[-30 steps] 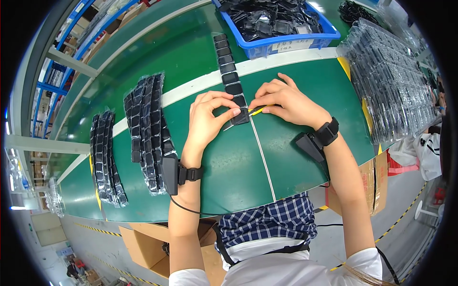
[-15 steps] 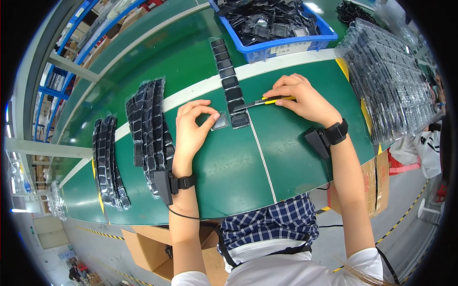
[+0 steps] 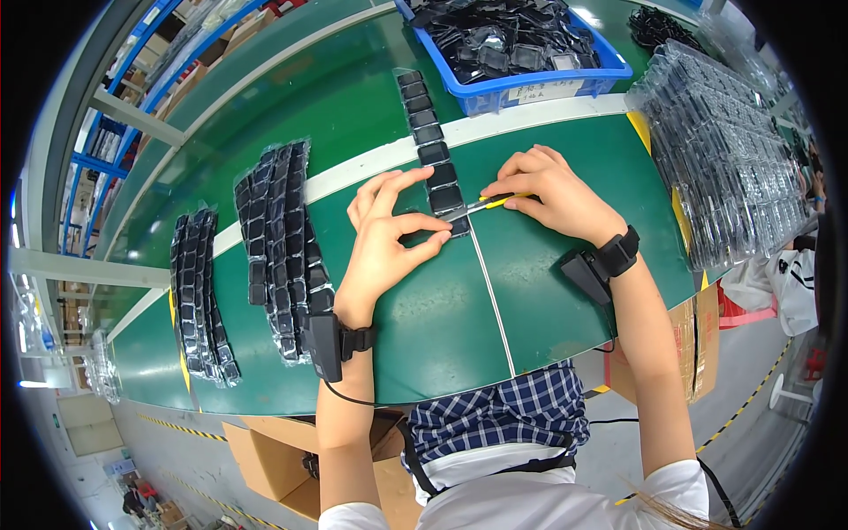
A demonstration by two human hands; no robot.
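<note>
A strip of black square pieces in clear plastic (image 3: 435,154) lies lengthwise away from me, across the white rail and onto the green table. At its near end, my left hand (image 3: 382,234) has thumb and index finger closed in a pinch on the last black square (image 3: 460,227). Another finger rests beside the strip higher up. My right hand (image 3: 552,196) grips a slim yellow-handled tool, apparently tweezers (image 3: 505,201). Its silver tip lies over the strip's near end, close to my left fingertips. Black devices are strapped to both wrists.
Stacks of similar strips (image 3: 276,238) lie left of my left hand, with more strips (image 3: 196,291) farther left. A blue bin (image 3: 530,92) full of black pieces stands beyond the rail. At the right rises a tall stack of clear trays (image 3: 715,159). Open cardboard box (image 3: 265,464) below.
My left hand has moved right, from beside a small clear square to the strip's near end. The clear square no longer shows on the table. The tool's tip has shifted slightly right and nearer.
</note>
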